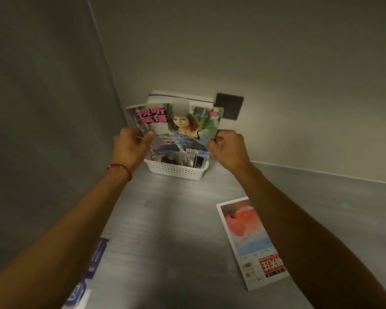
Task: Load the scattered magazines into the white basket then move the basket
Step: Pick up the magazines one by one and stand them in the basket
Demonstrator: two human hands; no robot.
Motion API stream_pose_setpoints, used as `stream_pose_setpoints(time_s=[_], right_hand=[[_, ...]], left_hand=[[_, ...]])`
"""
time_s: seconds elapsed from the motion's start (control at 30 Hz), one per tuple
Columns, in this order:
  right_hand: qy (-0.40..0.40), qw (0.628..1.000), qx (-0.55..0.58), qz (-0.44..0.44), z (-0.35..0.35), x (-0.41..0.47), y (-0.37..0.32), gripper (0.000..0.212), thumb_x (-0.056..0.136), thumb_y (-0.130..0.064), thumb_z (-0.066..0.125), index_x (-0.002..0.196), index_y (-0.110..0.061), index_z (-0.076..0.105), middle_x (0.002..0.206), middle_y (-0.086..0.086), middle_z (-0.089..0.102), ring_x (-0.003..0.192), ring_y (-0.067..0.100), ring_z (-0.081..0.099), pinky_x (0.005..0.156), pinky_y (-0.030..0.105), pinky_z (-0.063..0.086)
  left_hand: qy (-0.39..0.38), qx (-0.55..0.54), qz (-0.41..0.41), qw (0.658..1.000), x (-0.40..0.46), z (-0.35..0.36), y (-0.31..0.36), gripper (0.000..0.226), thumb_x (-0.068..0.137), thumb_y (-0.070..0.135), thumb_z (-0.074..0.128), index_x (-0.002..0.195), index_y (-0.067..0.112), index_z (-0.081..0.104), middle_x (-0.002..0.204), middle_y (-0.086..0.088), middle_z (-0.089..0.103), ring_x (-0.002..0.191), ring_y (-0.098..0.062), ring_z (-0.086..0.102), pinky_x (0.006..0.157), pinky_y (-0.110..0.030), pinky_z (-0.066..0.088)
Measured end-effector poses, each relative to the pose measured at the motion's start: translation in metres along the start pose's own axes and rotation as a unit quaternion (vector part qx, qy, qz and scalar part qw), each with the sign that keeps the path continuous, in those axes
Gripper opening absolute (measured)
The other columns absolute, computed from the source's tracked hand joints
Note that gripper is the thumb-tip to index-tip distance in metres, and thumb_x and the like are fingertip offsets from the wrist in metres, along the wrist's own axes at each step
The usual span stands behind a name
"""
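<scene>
The grey, faintly grained surface (169, 230) runs into a corner of plain walls, and the white basket (176, 170) sits at that corner, perforated plastic, rectangular. A red-covered magazine (250, 239) lies flat in front of the basket and to its right; blue-printed ones (96, 257) lie nearer, to its left. Above the basket, a glossy magazine (176, 128) stands upright, cover facing us, pinched at its left edge by the left hand (129, 146) and at its right by the right hand (227, 148). More magazines stand inside behind it. A dark wall plate (228, 107) shows behind the basket.
</scene>
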State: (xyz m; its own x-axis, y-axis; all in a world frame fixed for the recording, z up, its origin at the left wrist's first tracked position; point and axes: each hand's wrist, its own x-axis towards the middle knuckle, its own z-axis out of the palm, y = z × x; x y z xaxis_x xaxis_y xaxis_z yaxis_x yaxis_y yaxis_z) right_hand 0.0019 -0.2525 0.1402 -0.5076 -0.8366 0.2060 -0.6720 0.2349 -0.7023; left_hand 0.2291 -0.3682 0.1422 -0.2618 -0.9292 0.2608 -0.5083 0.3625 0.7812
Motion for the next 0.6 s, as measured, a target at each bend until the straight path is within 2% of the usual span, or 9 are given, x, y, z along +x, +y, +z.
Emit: stream_pose_setpoints(time_s=[0.07, 0.17, 0.23, 0.3, 0.4, 0.43, 0.5, 0.57, 0.6], right_hand=[[-0.012, 1.000, 0.002, 0.024, 0.023, 0.014, -0.001, 0.015, 0.089, -0.018, 0.065, 0.087, -0.007, 0.075, 0.083, 0.006, 0.074, 0.053, 0.000, 0.054, 0.045, 0.001, 0.033], [-0.030, 0.998, -0.011, 0.060, 0.048, 0.028, 0.003, 0.022, 0.094, -0.025, 0.060, 0.093, -0.007, 0.074, 0.082, 0.003, 0.069, 0.055, 0.003, 0.053, 0.046, 0.005, 0.031], [-0.034, 0.997, 0.000, 0.070, 0.061, 0.034, 0.010, 0.024, 0.096, -0.025, 0.058, 0.088, -0.008, 0.072, 0.077, 0.002, 0.066, 0.053, 0.000, 0.053, 0.042, 0.003, 0.032], [-0.044, 0.996, 0.013, 0.082, 0.072, 0.037, 0.020, 0.026, 0.097, -0.025, 0.056, 0.084, -0.009, 0.071, 0.076, 0.002, 0.066, 0.054, -0.002, 0.053, 0.041, 0.002, 0.035], [-0.056, 0.993, -0.003, 0.108, 0.086, 0.041, 0.036, 0.029, 0.099, -0.026, 0.052, 0.093, -0.006, 0.073, 0.083, 0.004, 0.067, 0.062, 0.012, 0.056, 0.042, 0.005, 0.034], [-0.059, 0.991, -0.009, 0.119, 0.091, 0.043, 0.041, 0.030, 0.099, -0.025, 0.051, 0.096, -0.006, 0.073, 0.087, 0.005, 0.068, 0.067, 0.015, 0.056, 0.044, 0.005, 0.031], [-0.067, 0.987, -0.002, 0.148, 0.099, 0.047, 0.049, 0.030, 0.099, -0.024, 0.049, 0.100, -0.005, 0.072, 0.097, 0.010, 0.071, 0.075, 0.019, 0.057, 0.053, 0.017, 0.037], [-0.086, 0.981, 0.000, 0.173, 0.107, 0.049, 0.054, 0.029, 0.099, -0.022, 0.048, 0.105, -0.003, 0.070, 0.104, 0.016, 0.070, 0.080, 0.023, 0.059, 0.064, 0.022, 0.039], [-0.098, 0.979, 0.000, 0.180, 0.111, 0.050, 0.056, 0.028, 0.100, -0.021, 0.048, 0.107, -0.003, 0.068, 0.105, 0.017, 0.069, 0.082, 0.025, 0.061, 0.065, 0.023, 0.040]], left_hand=[[-0.011, -0.034, -0.018, 0.999, 0.013, 0.003, -0.015, 0.012, 0.091, 0.017, 0.064, 0.084, 0.010, 0.070, 0.079, -0.006, 0.070, 0.065, -0.003, 0.060, 0.061, -0.016, 0.045], [-0.036, -0.121, -0.046, 0.991, 0.029, 0.013, -0.034, 0.011, 0.093, 0.006, 0.060, 0.093, 0.003, 0.070, 0.088, -0.006, 0.069, 0.060, 0.015, 0.059, 0.060, -0.004, 0.045], [-0.052, -0.153, -0.060, 0.985, 0.036, 0.022, -0.044, 0.011, 0.093, 0.004, 0.060, 0.096, 0.003, 0.070, 0.091, -0.004, 0.068, 0.059, 0.018, 0.059, 0.060, -0.002, 0.045], [-0.062, -0.163, -0.073, 0.982, 0.042, 0.032, -0.053, 0.010, 0.093, 0.003, 0.060, 0.092, 0.007, 0.069, 0.089, -0.004, 0.067, 0.060, 0.013, 0.060, 0.062, -0.006, 0.047], [-0.081, -0.168, -0.114, 0.976, 0.051, 0.050, -0.070, 0.011, 0.093, 0.004, 0.060, 0.086, 0.005, 0.069, 0.082, -0.006, 0.067, 0.069, -0.001, 0.062, 0.074, -0.024, 0.050], [-0.090, -0.178, -0.133, 0.971, 0.053, 0.055, -0.074, 0.011, 0.093, 0.005, 0.061, 0.090, 0.002, 0.071, 0.084, -0.008, 0.068, 0.078, -0.009, 0.064, 0.081, -0.030, 0.052], [-0.094, -0.196, -0.177, 0.960, 0.056, 0.066, -0.082, 0.011, 0.093, 0.006, 0.062, 0.097, 0.002, 0.071, 0.094, -0.012, 0.067, 0.094, -0.021, 0.063, 0.095, -0.043, 0.053], [-0.094, -0.193, -0.211, 0.954, 0.059, 0.075, -0.085, 0.019, 0.093, 0.007, 0.060, 0.110, 0.003, 0.067, 0.104, -0.012, 0.066, 0.105, -0.028, 0.063, 0.100, -0.046, 0.051], [-0.092, -0.192, -0.223, 0.951, 0.060, 0.078, -0.086, 0.025, 0.093, 0.005, 0.059, 0.118, 0.002, 0.062, 0.108, -0.012, 0.064, 0.110, -0.031, 0.062, 0.101, -0.044, 0.050]])
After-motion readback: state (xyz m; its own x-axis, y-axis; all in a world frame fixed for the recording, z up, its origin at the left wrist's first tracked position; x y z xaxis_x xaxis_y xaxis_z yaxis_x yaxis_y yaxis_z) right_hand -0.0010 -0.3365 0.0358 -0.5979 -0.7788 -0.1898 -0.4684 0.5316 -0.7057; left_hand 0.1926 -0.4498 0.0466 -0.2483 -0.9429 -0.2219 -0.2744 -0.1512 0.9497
